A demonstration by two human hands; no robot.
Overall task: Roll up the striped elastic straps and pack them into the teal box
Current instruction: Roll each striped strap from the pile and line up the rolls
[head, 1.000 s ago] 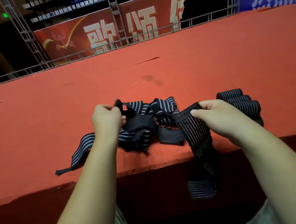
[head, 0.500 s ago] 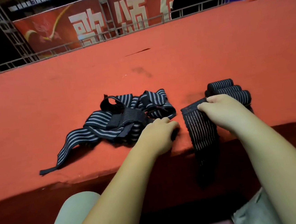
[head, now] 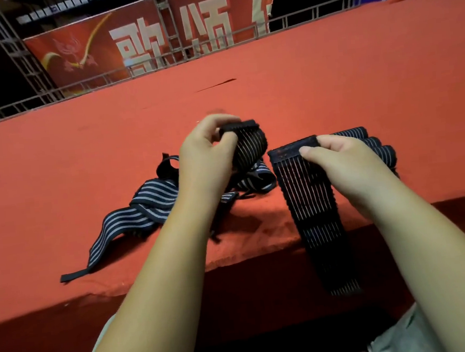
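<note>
Left hand [head: 207, 161] was up over red table [head: 330, 81], thumb and fingers curled, pinching end of thin-striped strap piece [head: 250, 148]. Piece curved down toward loose striped straps [head: 149, 206], heaped on table beneath. Right hand [head: 347, 167] was just beside it, thumb and fingers pinching top edge of dark strap [head: 310, 196]. Strap ran flat to near table edge, tail hanging over. Could not tell whether both hands held same strap. Rolled straps [head: 373, 142] lay side by side on table, right behind right hand.
</note>
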